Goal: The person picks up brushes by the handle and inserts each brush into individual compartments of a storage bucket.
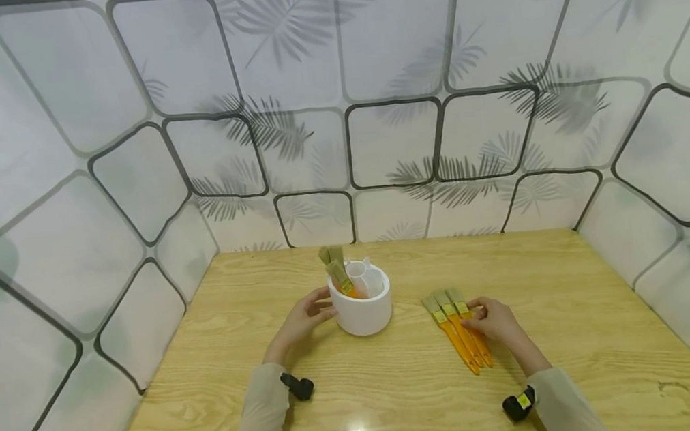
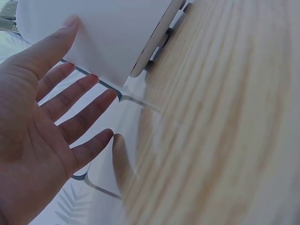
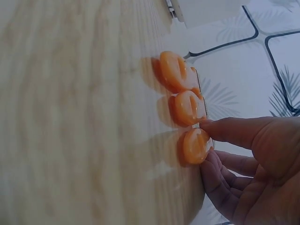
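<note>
Pot [image 1: 363,318]: white, bristle brushes [image 1: 341,277] inside
Left hand [image 1: 301,320]: fingers extended, thumb touching pot, gripping nothing
Right hand [image 1: 497,318]: pinching rightmost orange-handled paintbrush [image 1: 482,348] on tabletop [image 1: 397,389]

Three brushes [image 1: 463,335] (on the table [image 1: 360,385]) right of the holder [image 1: 363,316]

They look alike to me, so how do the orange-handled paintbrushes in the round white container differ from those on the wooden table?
The container brushes stand bristles up; the table brushes lie side by side. The container brushes' handles are mostly hidden; the table brushes' handles mostly show. Both have pale bristles and orange handles.
</note>
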The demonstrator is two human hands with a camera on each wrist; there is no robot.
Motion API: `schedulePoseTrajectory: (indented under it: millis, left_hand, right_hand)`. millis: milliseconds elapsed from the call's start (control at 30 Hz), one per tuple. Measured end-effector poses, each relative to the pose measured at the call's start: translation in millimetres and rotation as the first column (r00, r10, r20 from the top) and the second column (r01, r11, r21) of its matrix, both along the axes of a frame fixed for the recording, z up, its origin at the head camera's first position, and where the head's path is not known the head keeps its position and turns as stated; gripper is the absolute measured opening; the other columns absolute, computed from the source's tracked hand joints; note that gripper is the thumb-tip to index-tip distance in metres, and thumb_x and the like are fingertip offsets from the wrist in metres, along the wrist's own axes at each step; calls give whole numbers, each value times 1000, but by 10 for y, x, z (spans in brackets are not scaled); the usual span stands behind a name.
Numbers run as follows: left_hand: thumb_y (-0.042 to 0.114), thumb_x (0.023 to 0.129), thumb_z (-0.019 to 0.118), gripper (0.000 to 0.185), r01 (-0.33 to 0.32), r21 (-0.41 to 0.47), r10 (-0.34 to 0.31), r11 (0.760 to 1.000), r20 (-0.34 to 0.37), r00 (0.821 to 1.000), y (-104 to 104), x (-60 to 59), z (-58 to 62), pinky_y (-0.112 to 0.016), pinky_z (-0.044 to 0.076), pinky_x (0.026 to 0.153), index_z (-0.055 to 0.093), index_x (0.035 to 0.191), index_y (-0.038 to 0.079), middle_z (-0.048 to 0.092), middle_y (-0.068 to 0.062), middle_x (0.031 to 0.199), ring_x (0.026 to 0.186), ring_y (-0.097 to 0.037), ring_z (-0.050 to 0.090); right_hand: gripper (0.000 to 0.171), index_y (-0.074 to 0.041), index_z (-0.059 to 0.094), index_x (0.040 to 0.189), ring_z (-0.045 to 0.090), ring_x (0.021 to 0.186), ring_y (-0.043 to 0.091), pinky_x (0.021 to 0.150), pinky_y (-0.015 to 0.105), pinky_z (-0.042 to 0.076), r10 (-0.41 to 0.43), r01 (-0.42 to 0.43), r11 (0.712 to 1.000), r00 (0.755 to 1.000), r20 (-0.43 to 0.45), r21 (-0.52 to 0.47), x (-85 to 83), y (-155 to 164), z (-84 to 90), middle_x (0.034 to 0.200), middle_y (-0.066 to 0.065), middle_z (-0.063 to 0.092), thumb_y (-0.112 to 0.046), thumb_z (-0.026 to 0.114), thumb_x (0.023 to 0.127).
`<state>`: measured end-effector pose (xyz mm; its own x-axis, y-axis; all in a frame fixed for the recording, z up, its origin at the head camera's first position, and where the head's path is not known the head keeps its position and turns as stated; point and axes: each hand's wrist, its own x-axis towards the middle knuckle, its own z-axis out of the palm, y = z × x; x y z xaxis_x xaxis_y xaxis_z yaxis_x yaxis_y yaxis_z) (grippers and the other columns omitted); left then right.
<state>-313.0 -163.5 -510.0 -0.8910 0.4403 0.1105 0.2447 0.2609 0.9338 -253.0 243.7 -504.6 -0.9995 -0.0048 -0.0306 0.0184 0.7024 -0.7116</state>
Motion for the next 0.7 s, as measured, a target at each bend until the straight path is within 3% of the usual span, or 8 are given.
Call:
schedulePoseTrajectory:
  millis: [267,700]
  left_hand:
    - [24,87,65,59,-2,-6,2,1000,-8,1000,-2,-15,-20,-43,44,99,41,139,10,44,-15,139,122,-35,48]
    - [21,88,64,58,2,6,-2,1000,-15,1000,-2,-9,-32,-43,45,98,40,139,9,44,-16,139,121,-36,49]
  right_hand:
    - [46,10,54,115,49,59,14,51,26,42,-9,9,1000,1000,16,-5,-6,-1,8,71,6,59,-15,71,81]
    - [46,9,53,118,53,60,15,52,28,46,-8,9,1000,999,51,-20,-24,19,8,75,9,60,-15,69,82]
